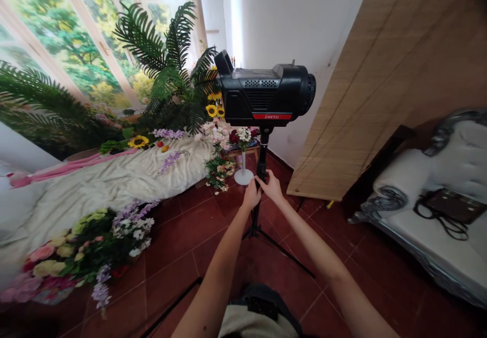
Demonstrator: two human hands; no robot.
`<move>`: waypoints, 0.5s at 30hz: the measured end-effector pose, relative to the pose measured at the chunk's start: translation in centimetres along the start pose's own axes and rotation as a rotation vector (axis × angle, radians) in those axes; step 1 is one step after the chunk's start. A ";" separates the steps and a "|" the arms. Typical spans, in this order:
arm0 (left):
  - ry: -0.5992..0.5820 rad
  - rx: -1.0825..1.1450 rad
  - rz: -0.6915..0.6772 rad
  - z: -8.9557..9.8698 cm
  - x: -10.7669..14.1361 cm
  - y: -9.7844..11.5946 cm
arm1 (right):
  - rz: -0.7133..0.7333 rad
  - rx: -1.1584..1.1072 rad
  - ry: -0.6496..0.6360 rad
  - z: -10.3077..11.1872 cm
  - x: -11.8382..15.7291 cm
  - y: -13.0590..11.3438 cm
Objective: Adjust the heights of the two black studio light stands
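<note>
A black studio light (266, 94) with a red label sits on top of a black light stand (256, 216), whose legs spread over the tiled floor. Below the light, my left hand (252, 194) is closed round the stand's pole. My right hand (271, 186) grips the pole at a black collar, slightly higher and to the right. The two hands almost touch, and some fingertips are hidden behind the pole.
On the left, a cream cloth (125, 175) bears flowers, with a bouquet (87, 246) in front. Behind stand palm leaves (163, 64). A woven screen (335, 114) leans right of the stand, near a silver-framed sofa (414, 180) holding a dark bag (452, 205).
</note>
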State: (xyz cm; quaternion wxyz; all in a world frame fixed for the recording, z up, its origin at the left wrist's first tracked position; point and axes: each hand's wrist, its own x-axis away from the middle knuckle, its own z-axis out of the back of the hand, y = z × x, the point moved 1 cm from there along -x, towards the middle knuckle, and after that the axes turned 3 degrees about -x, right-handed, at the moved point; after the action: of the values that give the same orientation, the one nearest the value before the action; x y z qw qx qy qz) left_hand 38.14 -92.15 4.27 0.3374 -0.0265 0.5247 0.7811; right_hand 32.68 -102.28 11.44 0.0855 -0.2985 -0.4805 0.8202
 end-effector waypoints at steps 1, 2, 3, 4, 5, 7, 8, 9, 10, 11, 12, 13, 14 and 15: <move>-0.005 -0.005 -0.001 0.0 0.0 -0.1 | -0.029 -0.023 0.013 -0.4 -0.2 -0.1; -0.010 -0.010 -0.001 0.0 -0.1 -0.2 | -0.049 -0.040 0.024 -0.6 -0.4 -0.1; -0.013 -0.017 -0.003 -0.1 -0.1 -0.2 | -0.061 -0.050 0.029 -0.7 -0.5 -0.1; -0.014 -0.023 -0.004 -0.1 -0.1 -0.3 | -0.068 -0.059 0.025 -0.7 -0.7 -0.1; -0.014 -0.030 -0.006 -0.1 -0.1 -0.4 | -0.072 -0.071 0.014 -0.7 -0.8 -0.2; -0.011 -0.042 -0.011 -0.1 -0.1 -0.4 | -0.081 -0.112 -0.002 -0.4 -1.2 -0.6; -0.010 -0.048 -0.013 0.0 -0.1 -0.3 | -0.083 -0.141 -0.003 -0.2 -1.3 -0.8; -0.007 -0.053 -0.014 0.1 -0.1 -0.2 | -0.082 -0.169 0.001 -0.1 -1.5 -1.2; -0.004 -0.056 -0.014 0.2 -0.1 0.0 | -0.078 -0.192 0.006 0.1 -1.6 -1.5; -0.001 -0.058 -0.012 0.3 -0.1 0.1 | -0.072 -0.206 0.011 0.3 -1.7 -1.9; 0.000 -0.060 -0.009 0.4 0.0 0.3 | -0.067 -0.212 0.014 0.4 -1.8 -2.2; 0.000 -0.063 -0.005 0.5 0.0 0.5 | -0.063 -0.211 0.015 0.5 -1.9 -2.5; -0.001 -0.064 -0.003 0.6 0.0 0.6 | -0.064 -0.208 0.017 0.6 -1.9 -2.8; -0.001 -0.065 -0.002 0.7 0.0 0.8 | -0.069 -0.206 0.021 0.6 -2.0 -2.9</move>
State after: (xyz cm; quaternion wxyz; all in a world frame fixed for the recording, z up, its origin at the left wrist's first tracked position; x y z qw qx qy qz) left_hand 37.96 -91.78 5.22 0.3372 -0.0375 0.4991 0.7974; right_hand 33.49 -102.03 14.93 0.0875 -0.2978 -0.5714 0.7597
